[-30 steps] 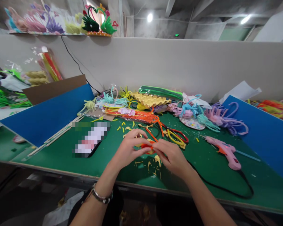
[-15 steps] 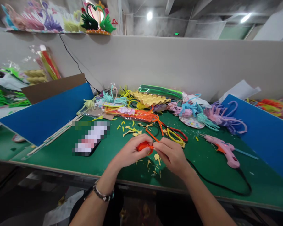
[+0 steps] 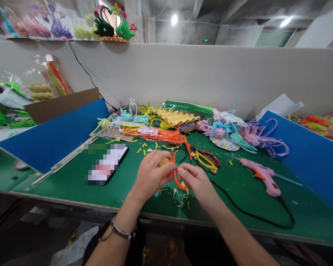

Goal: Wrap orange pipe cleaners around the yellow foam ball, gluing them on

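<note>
Orange fuzzy strip (image 3: 177,181) is bent in a loop between the two hands, near the front middle of the green worktop (image 3: 238,207); the left hand (image 3: 151,173) is closed around part of it and a yellow piece (image 3: 163,161), which shows past the fingers; the right hand (image 3: 194,179) pinches the strip – thumb against forefinger – just beside the left fingertips; yellow scraps (image 3: 175,193) lie scattered around; farther out, a phone (image 3: 111,162) lies to the left, its screen pixelated; a pink glue gun (image 3: 263,176) lies to the right – colourful bagged strips (image 3: 166,136) lie farther back
</note>
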`<state>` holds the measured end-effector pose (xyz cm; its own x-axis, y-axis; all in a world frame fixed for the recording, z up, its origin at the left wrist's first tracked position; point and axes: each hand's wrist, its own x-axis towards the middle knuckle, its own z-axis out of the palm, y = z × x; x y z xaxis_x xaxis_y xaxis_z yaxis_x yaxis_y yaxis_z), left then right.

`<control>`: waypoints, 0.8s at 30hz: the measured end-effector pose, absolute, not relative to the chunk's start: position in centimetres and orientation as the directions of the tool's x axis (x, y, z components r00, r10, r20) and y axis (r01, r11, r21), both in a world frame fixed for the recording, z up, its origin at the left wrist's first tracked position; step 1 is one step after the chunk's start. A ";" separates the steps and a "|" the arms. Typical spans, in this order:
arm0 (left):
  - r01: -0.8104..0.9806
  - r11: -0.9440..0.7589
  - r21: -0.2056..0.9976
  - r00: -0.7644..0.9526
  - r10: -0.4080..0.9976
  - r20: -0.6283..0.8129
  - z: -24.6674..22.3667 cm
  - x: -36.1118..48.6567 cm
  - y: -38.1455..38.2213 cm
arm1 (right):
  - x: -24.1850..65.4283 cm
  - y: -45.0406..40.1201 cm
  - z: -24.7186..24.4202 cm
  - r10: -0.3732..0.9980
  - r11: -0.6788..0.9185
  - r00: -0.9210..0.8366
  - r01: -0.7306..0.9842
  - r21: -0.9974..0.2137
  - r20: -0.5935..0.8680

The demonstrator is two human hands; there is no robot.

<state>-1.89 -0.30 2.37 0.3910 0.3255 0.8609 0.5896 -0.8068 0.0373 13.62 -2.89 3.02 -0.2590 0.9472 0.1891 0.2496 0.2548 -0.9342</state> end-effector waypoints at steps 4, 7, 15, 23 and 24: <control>0.622 -0.783 -0.023 0.415 0.305 0.857 2.4 -1.9 -0.3 | 13.3 -2.9 2.9 0.950 0.041 -0.311 0.124 -0.991 0.000; 0.605 -0.764 0.225 0.316 0.489 0.813 2.5 -2.0 -0.2 | 13.4 -2.7 2.4 0.876 0.471 -0.176 0.514 -0.717 0.449; 0.315 -0.566 0.762 0.294 0.822 0.488 3.2 -2.0 -0.4 | 14.4 -2.0 2.3 0.262 0.546 -0.494 0.784 0.294 0.829; 0.663 -0.729 0.168 0.331 0.488 0.807 2.5 -2.0 -0.3 | 15.1 -1.4 2.3 0.337 0.653 -0.519 0.730 0.202 0.785; 0.679 -0.729 0.079 0.350 0.417 0.839 2.5 -2.0 -0.3 | 15.1 -1.4 2.3 0.360 0.680 -0.500 0.718 0.145 0.787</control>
<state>-2.01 -0.30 2.51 0.3501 0.4171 0.8387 0.6795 -0.7294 0.0791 15.06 -1.41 2.33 -0.5002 0.3602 0.7874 0.7184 0.6803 0.1451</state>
